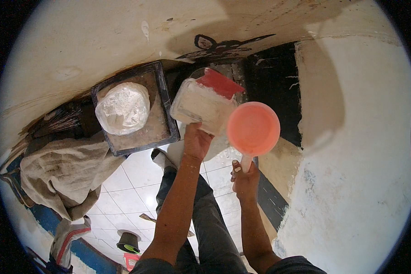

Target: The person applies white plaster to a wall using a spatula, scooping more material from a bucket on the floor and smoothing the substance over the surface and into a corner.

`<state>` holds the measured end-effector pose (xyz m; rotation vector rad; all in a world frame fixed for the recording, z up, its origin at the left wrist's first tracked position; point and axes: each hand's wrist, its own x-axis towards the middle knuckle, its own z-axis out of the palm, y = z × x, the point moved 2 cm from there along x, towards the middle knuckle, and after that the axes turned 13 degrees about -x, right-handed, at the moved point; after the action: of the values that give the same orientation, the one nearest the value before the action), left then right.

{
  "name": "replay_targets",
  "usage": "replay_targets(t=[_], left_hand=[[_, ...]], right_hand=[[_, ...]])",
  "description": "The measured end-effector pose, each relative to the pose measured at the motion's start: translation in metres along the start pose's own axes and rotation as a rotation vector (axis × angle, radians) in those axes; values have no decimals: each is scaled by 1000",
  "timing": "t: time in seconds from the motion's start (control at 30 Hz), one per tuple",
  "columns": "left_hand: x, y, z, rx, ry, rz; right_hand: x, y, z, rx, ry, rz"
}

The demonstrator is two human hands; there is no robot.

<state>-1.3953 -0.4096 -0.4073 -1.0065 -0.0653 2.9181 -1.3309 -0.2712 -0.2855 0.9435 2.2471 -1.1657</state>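
My left hand (197,142) grips the near edge of a see-through plastic tub (194,105) smeared with a pale, plaster-like coating. A flat red piece (220,83), perhaps a scraper, lies across the tub's far right corner. In my right hand (245,181) is the handle of a pink-orange dipper (253,129). Its round bowl is beside the tub's right side, partly overlapping it in the view; whether the bowl holds liquid I cannot tell. To the left, an open plastic bag of white powder (125,109) sits on a dark-rimmed square surface (157,141).
A brown sack cloth (64,171) drapes at the left. On the white tiled floor (132,194) stand a dark bucket (129,241) and a pink-red object (131,260). A partly coated wall (360,150) rises on the right. My feet and legs are below my arms.
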Motion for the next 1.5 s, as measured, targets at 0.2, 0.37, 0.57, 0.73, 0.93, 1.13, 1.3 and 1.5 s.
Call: replay_targets(t=[0.2, 0.37, 0.57, 0.73, 0.93, 1.13, 1.3, 1.5], left_hand=[[-14, 32, 1, -46, -24, 59], [-35, 67, 3, -11, -27, 142], [-41, 77, 5, -7, -62, 96], [-39, 79, 7, 20, -43, 150], [-32, 77, 9, 131, -78, 177], [-16, 67, 4, 113, -4, 166], [-5, 60, -1, 97, -36, 156], [0, 51, -2, 64, -8, 125]], right_hand=[[42, 25, 14, 113, -121, 17], [118, 56, 62, 107, -191, -104], [191, 33, 97, -90, -239, -282], [194, 25, 106, -59, -280, -204], [130, 18, 79, 138, -239, -173], [66, 17, 36, 222, -222, -88], [27, 16, 21, 206, -205, -45], [10, 9, 24, 219, -177, -58]])
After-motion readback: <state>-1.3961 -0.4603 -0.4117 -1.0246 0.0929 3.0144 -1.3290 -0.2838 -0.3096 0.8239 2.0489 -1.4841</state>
